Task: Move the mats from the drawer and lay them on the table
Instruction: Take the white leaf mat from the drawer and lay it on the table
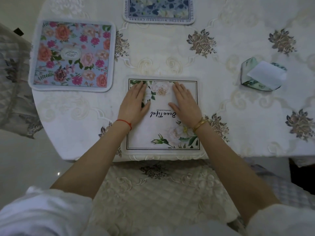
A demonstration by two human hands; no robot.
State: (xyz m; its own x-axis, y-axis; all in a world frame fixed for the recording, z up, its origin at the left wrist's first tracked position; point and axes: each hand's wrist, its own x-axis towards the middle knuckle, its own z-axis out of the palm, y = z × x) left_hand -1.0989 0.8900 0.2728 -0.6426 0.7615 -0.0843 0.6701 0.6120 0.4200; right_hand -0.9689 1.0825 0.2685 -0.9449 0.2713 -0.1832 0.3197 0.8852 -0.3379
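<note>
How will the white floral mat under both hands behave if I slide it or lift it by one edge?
The white floral mat lies thin and flat under the left hand and right hand, so it probably droops when lifted. It looks light. On the tablecloth it may drag the fabric rather than slide.

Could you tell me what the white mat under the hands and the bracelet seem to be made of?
White mat: probably soft matte fabric with a printed face; it lies flat without glare. Bracelet: gold-coloured, likely polished metal; it glints as a rigid band.

white mat [163, 126]: flat, near edge | pink-floral mat [71, 55]: flat, left | blue-floral mat [158, 11]: flat, far
</note>
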